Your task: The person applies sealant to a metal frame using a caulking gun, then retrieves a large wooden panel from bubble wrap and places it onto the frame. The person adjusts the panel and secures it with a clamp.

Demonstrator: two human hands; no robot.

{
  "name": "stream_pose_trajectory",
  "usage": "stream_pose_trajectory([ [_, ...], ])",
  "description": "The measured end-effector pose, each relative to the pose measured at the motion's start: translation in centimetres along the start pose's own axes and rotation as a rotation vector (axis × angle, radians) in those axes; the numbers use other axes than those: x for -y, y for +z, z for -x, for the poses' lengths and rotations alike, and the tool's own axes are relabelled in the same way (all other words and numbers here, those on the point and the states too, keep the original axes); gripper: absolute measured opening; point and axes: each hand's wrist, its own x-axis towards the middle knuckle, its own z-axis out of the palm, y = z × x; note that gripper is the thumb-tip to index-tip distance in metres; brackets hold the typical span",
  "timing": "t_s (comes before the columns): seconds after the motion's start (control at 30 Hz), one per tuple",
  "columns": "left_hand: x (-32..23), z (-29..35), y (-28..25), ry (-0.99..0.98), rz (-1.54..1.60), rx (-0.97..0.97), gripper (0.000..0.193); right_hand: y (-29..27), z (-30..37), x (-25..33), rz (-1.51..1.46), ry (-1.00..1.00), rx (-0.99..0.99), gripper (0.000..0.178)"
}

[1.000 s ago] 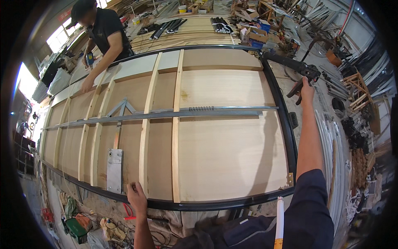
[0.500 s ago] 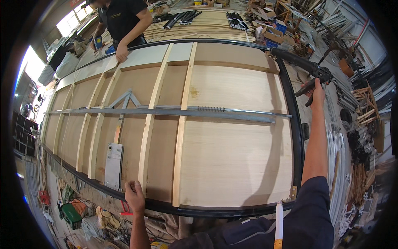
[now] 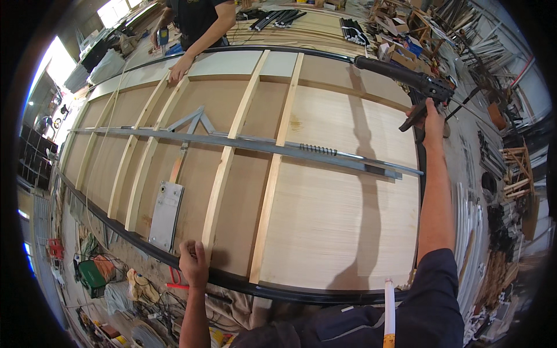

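My right hand (image 3: 432, 124) is closed round the handle of a black caulking gun (image 3: 397, 74), whose long barrel points left over the panel's far right corner. By the near black edge, my left hand (image 3: 194, 264) hovers with fingers loosely bent and thumb apart, nothing visible in it. The large flat panel (image 3: 342, 232) has a black frame (image 3: 313, 297) and several pale wooden slats (image 3: 217, 200) across it. A grey metal bar (image 3: 267, 147) with a spring (image 3: 318, 149) beside it runs lengthwise. Left of my left hand lies a metal plate (image 3: 166, 216).
Across the panel, a co-worker's hand (image 3: 181, 68) rests on a slat; their other hand holds a power drill (image 3: 163, 39). Black tubes (image 3: 278, 20) and boxes (image 3: 406, 56) lie behind. A green case (image 3: 91, 277) and cables are on the floor at left; long profiles line the right.
The caulking gun has swung left, its barrel now over the panel's far corner. My left hand has lifted slightly off the near edge. The view has shifted, so the panel appears turned.
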Motion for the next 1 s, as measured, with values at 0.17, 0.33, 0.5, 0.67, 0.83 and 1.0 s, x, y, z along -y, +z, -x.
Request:
stream_pose_trajectory([
  [0.17, 1.1, 0.0, -0.1, 0.014, -0.05, -0.004, 0.026, 5.9, 0.8, -0.4, 0.003, 0.002, 0.058, 0.033],
  [0.33, 0.4, 0.0, -0.1, 0.03, -0.06, -0.044, 0.024, 9.5, 0.5, -0.9, -0.002, -0.019, 0.111, 0.032],
  [0.5, 0.6, 0.1, 0.0, 0.034, -0.066, -0.067, 0.026, 11.5, 0.6, -1.5, -0.049, -0.001, 0.131, 0.033],
  [0.67, 0.6, 0.1, -0.3, 0.07, -0.088, -0.043, 0.025, 12.0, 2.6, -1.4, -0.043, 0.012, 0.158, 0.037],
  [0.83, 0.0, 0.1, -0.5, 0.079, -0.096, -0.028, 0.024, 11.3, 4.3, -2.1, -0.083, 0.012, 0.162, 0.037],
  [1.0, 0.0, 0.1, -0.5, 0.017, -0.08, -0.022, 0.025, 10.4, 6.1, -1.3, -0.043, 0.042, 0.167, 0.039],
])
